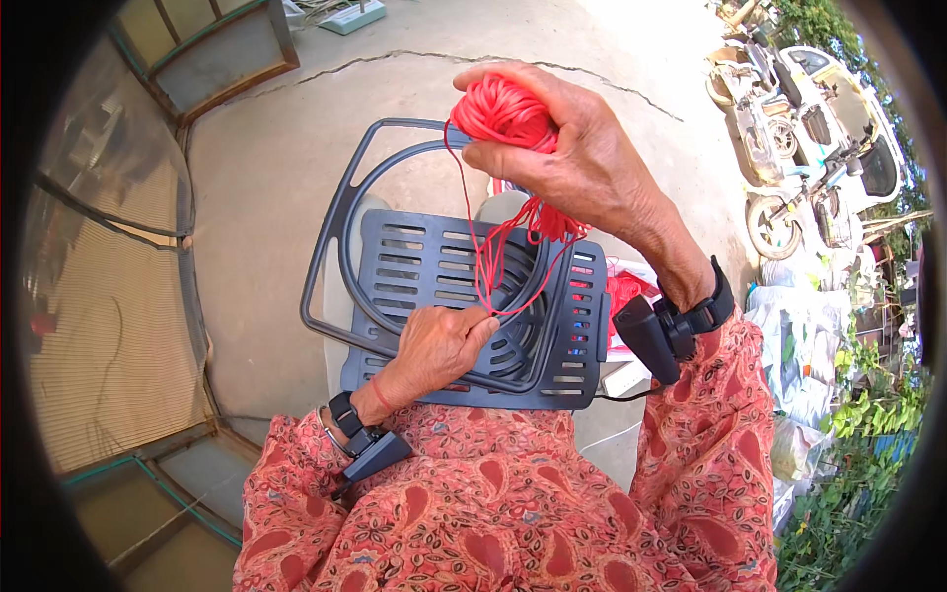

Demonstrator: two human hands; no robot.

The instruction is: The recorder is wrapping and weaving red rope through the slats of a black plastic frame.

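My right hand (567, 148) is raised and closed around a ball of red cord (505, 111). Strands of the cord (485, 259) hang from it down to my left hand (434, 345), which pinches them against a dark grey frame (335, 232) made of a ring inside a rounded square. The frame rests on a dark slotted plastic stool seat (414, 259) in front of my lap. A loop of cord dangles just right of my left fingers. Both wrists wear black bands with small devices.
Concrete ground with a crack lies beyond the stool. A mesh screen and metal-framed panels stand at the left. Parked scooters (789, 128), bags and green plants line the right side. More red material (626, 291) lies beside the stool at right.
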